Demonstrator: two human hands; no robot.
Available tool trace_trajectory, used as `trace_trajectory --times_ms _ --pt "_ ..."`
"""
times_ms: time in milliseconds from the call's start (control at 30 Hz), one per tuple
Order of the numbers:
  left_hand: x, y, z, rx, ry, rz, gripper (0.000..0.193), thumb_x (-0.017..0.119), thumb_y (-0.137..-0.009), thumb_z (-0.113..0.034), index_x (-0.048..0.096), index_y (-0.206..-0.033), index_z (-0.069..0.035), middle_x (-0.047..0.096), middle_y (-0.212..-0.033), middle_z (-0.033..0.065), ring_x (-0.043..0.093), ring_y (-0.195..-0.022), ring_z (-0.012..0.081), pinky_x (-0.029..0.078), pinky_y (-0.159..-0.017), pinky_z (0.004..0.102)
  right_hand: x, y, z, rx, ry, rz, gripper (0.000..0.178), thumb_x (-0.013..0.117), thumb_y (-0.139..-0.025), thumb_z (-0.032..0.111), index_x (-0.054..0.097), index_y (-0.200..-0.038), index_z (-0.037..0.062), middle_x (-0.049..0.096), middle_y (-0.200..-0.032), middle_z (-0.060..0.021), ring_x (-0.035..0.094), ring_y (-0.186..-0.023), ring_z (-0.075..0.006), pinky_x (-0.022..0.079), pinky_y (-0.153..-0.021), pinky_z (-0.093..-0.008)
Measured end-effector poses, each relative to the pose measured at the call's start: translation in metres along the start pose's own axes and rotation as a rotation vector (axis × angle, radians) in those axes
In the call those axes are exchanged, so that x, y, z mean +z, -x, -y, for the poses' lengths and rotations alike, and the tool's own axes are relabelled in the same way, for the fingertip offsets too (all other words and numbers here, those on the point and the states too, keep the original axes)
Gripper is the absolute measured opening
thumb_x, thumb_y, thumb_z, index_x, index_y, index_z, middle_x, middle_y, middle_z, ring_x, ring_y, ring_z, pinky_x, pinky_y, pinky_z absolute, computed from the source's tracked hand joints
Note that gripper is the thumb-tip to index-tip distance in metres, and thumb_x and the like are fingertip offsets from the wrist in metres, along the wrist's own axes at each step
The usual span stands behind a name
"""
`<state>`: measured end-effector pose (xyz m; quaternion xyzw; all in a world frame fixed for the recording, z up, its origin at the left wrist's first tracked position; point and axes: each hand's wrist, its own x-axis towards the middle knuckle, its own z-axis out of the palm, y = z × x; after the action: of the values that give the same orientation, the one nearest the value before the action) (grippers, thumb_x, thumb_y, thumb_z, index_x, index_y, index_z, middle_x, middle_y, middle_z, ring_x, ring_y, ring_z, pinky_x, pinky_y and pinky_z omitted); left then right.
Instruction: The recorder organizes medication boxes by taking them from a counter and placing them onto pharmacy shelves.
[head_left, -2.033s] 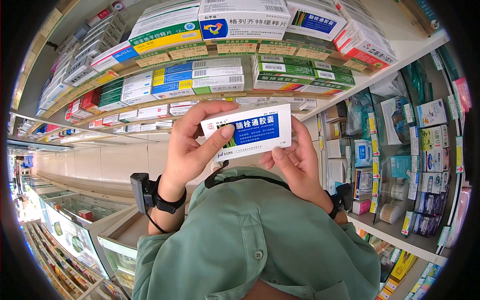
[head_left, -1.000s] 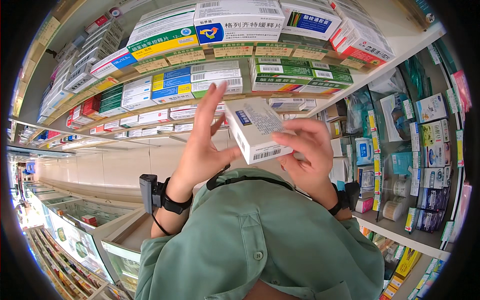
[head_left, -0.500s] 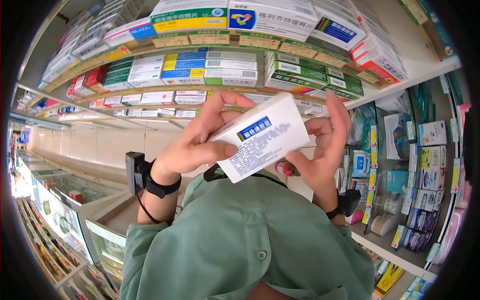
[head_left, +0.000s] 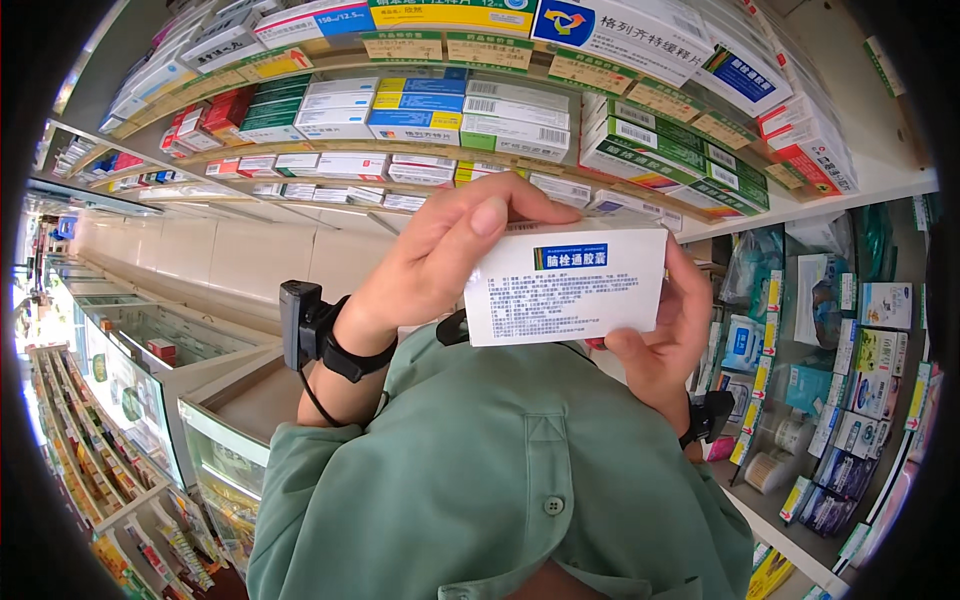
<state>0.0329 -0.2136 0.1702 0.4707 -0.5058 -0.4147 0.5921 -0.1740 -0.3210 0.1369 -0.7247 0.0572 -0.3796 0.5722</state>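
Two hands point(head_left: 430, 258), white box point(head_left: 565, 305) between (blue label point(head_left: 571, 258) showing), shelves point(head_left: 880, 187) beyond

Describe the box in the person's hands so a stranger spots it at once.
Start at the green shirt along the bottom, then go up to the left hand and the right hand. Between them is a white box with a small blue panel above rows of fine dark print. Unlike the shelved boxes beyond, it alone is held.
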Motion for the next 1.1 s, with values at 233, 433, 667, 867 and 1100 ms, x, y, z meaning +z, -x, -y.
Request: trace_trajectory --times_ms 233,433,667,867,1100 --pt "-0.0016 -0.0021 0.001 -0.002 -0.017 0.022 0.07 0.033 -0.094 -0.054 0.052 -0.111 0.012 0.059 -0.113 0.0265 0.061 -0.102 0.0277 0.046 -0.092 0.0358 -0.0012 0.0019 -0.0016 -0.012 0.022 -0.003 0.078 0.077 -0.077 0.012 0.03 -0.138 -0.0033 0.042 -0.135 -0.0191 0.05 -0.12 -0.0268 0.046 -0.096 -0.0374" --pt "-0.0009 -0.0036 0.0028 -0.017 0.011 0.029 0.068 0.034 -0.095 -0.052 0.052 -0.111 0.011 0.06 -0.113 0.0253 0.061 -0.102 0.0264 0.047 -0.091 0.0349 -0.0028 0.0027 -0.0001 -0.001 0.009 -0.006 0.079 0.077 -0.077 0.012 0.029 -0.138 -0.0036 0.043 -0.136 -0.0202 0.052 -0.118 -0.026 0.047 -0.095 -0.0362" --pt "-0.0012 -0.0026 0.0035 -0.021 0.021 0.03 0.067 0.034 -0.095 -0.051 0.052 -0.111 0.011 0.06 -0.112 0.0245 0.061 -0.101 0.0258 0.047 -0.09 0.0346 -0.0019 0.004 -0.0002 0.024 -0.01 -0.015 0.079 0.077 -0.077 0.013 0.03 -0.138 -0.0048 0.045 -0.133 -0.0194 0.055 -0.113 -0.0236 0.048 -0.092 -0.0344" --pt "-0.0024 -0.0005 0.0034 -0.013 0.013 0.029 0.066 0.034 -0.095 -0.051 0.052 -0.111 0.01 0.061 -0.111 0.0234 0.061 -0.099 0.0243 0.047 -0.088 0.0334 -0.0012 0.0041 0.0001 0.024 0.003 0.008 0.079 0.077 -0.077 0.013 0.029 -0.137 -0.0054 0.045 -0.133 -0.0192 0.056 -0.112 -0.0233 0.048 -0.091 -0.0336" --pt "-0.0017 0.0018 0.004 -0.015 0.017 0.016 0.065 0.034 -0.095 -0.051 0.053 -0.111 0.01 0.061 -0.111 0.0227 0.061 -0.098 0.0234 0.047 -0.087 0.0321 0.0012 0.0027 -0.0004 0.002 0.008 0.003 0.079 0.077 -0.077 0.013 0.029 -0.137 -0.0054 0.044 -0.134 -0.0196 0.057 -0.111 -0.0242 0.049 -0.09 -0.0338"
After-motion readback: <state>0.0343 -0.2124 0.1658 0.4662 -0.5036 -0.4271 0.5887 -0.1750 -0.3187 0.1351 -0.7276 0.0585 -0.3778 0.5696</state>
